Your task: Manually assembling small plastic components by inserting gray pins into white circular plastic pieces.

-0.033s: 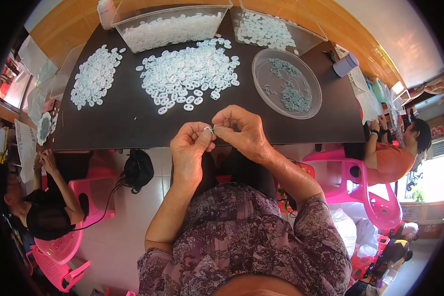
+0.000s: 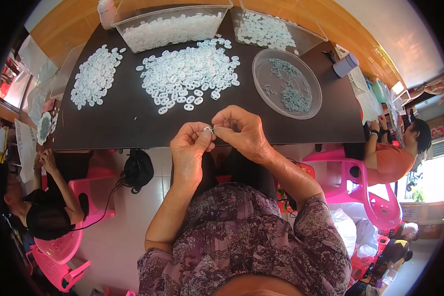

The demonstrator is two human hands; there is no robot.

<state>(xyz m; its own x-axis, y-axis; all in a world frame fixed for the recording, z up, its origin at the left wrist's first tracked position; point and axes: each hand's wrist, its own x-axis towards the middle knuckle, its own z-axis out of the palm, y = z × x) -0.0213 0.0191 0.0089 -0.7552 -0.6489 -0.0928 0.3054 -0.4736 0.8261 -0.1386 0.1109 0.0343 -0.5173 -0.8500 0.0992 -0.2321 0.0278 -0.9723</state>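
Just above the near table edge, my left hand (image 2: 190,141) pinches a small white oval plastic piece (image 2: 208,129) between thumb and forefinger. My right hand (image 2: 242,132) meets it from the right, its thumb and forefinger closed on a tiny screw-like piece that touches the white one; most of it is hidden by the fingertips. Ahead lies a big pile of white oval pieces with two holes (image 2: 187,71), and to its left a smaller pile of white pieces (image 2: 96,79). A round clear tray (image 2: 261,93) on the right holds many small grey-green screw-like pieces.
Two clear plastic bins, one at the back left (image 2: 172,47) and one at the back right (image 2: 306,45), hold more white pieces. A purple-grey bottle (image 2: 346,65) lies at the right. People sit on pink chairs at both sides. A black bag (image 2: 137,170) hangs below the table.
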